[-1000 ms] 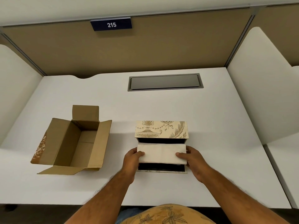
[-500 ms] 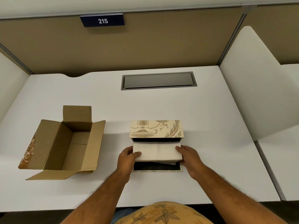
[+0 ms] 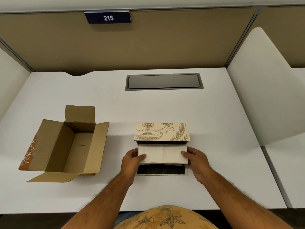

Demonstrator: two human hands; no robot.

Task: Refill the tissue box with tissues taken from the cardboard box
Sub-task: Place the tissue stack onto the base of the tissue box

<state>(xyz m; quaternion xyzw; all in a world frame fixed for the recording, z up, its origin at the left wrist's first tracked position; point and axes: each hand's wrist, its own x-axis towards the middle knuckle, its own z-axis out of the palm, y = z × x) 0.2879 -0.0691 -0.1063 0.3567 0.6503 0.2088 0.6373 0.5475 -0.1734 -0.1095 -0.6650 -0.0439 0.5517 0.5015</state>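
A cream tissue box (image 3: 162,171) with a gold urn pattern stands open on the white desk, its lid (image 3: 161,133) raised at the far side and its dark inside showing. A white stack of tissues (image 3: 162,154) hovers over the box's opening. My left hand (image 3: 132,161) grips the stack's left end and my right hand (image 3: 196,158) grips its right end. The brown cardboard box (image 3: 66,146) lies open to the left, with nothing visible inside.
A grey cable hatch (image 3: 164,81) is set in the white desk (image 3: 222,121) behind the tissue box. Tan partition walls with a sign reading 215 (image 3: 108,17) close off the back. A white divider (image 3: 267,90) stands at the right.
The stack of tissues has stayed between both hands over the tissue box, sinking slightly toward the opening. The camera view has shifted a little.
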